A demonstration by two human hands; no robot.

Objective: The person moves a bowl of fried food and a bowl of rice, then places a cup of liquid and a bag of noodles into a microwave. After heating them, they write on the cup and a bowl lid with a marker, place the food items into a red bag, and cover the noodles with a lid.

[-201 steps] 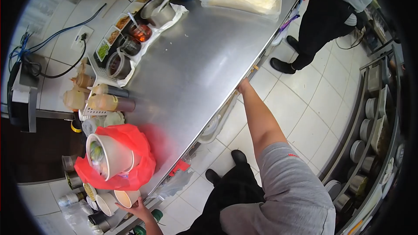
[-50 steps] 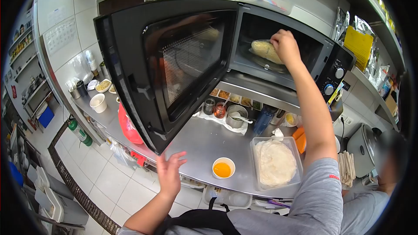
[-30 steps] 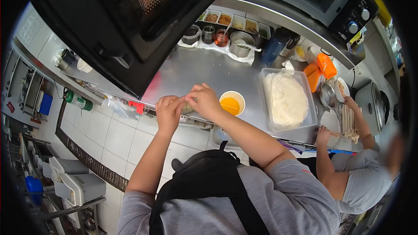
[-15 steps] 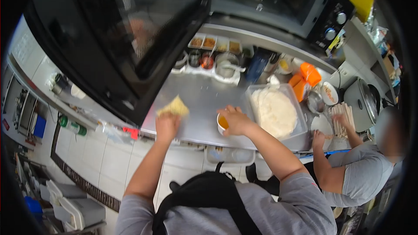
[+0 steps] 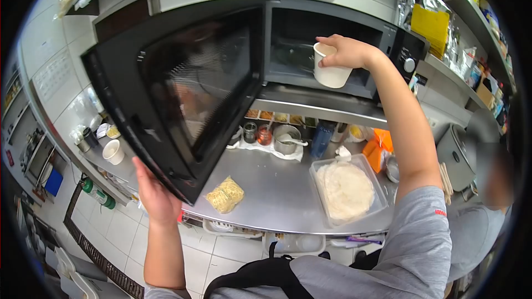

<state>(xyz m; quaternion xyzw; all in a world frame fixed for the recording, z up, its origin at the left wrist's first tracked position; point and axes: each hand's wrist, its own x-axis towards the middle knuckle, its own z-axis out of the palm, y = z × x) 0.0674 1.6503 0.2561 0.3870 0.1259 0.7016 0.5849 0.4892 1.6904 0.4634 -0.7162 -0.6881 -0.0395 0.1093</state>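
Observation:
My right hand [image 5: 354,53] grips a white paper cup [image 5: 332,72] by its rim, at the opening of a microwave [image 5: 288,50]. What is inside the cup is hidden. The microwave door [image 5: 194,77] stands wide open to the left. My left hand [image 5: 158,194] is at the door's lower outer edge, fingers stretched and pointing up. A small bag of yellowish food [image 5: 225,195] lies on the steel counter [image 5: 271,188] below the door.
A clear tub of white dough-like rounds [image 5: 348,191] sits on the counter's right part. Behind are a metal pot [image 5: 287,139], jars and an orange container [image 5: 378,148]. Another person [image 5: 471,232] stands at the right, beside a large cooker [image 5: 455,149].
My right hand has lifted the cup from the counter up to the microwave. My left hand has let go of the food bag and moved left to the door edge. The view has tilted up.

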